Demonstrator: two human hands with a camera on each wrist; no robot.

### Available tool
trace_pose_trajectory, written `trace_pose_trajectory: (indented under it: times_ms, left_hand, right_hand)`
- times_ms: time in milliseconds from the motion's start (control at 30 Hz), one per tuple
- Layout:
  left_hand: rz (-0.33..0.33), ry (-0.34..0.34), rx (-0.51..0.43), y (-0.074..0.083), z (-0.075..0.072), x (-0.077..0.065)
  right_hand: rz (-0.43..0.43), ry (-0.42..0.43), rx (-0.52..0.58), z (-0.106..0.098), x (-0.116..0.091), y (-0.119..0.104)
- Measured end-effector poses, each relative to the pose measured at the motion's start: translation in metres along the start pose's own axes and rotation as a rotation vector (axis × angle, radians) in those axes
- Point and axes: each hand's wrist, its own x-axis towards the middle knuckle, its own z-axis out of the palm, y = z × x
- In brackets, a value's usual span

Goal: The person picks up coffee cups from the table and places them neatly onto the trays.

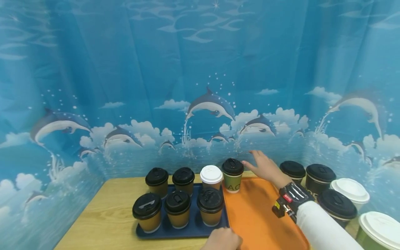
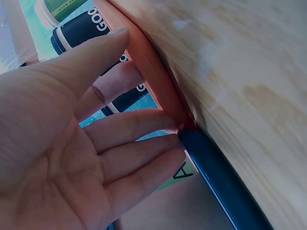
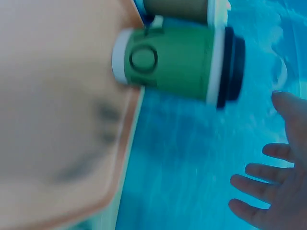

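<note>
My right hand, fingers spread and holding nothing, is just right of a green paper coffee cup with a black lid. That cup stands upright at the far left corner of the orange tray; in the right wrist view, there is a gap between my fingers and the green cup. At the near edge, my left hand is by the corner where both trays meet. The left wrist view shows its loosely bent fingers at the orange tray's rim, beside the navy tray's rim.
The navy tray on the left bears several brown cups with black lids, and one with a white lid. More lidded cups stand right of the orange tray, near my right forearm. A dolphin-print curtain hangs behind the wooden table.
</note>
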Motion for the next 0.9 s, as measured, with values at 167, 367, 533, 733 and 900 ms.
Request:
trace_pose_trajectory:
  times_ms: [167,367,533,733,900]
  left_hand:
    - [0.017,-0.002,-0.041,-0.001,0.002,0.0]
    - [0.018,0.016,-0.019,-0.005,0.002,0.0]
    - [0.015,0.027,-0.004,-0.005,0.002,-0.001]
    - [0.034,0.037,0.003,-0.005,0.003,-0.001]
    - [0.048,0.044,-0.005,-0.003,0.006,0.0]
  right_hand:
    - [0.041,-0.019,-0.04,-0.027,-0.013,0.032]
    - [0.081,-0.083,-0.093,-0.051,-0.028,0.064]
    - [0.189,-0.153,-0.171,-0.055,-0.039,0.084]
    - [0.269,-0.244,-0.154,-0.056,-0.048,0.098]
    - [0.276,-0.251,-0.159,-0.057,-0.052,0.102]
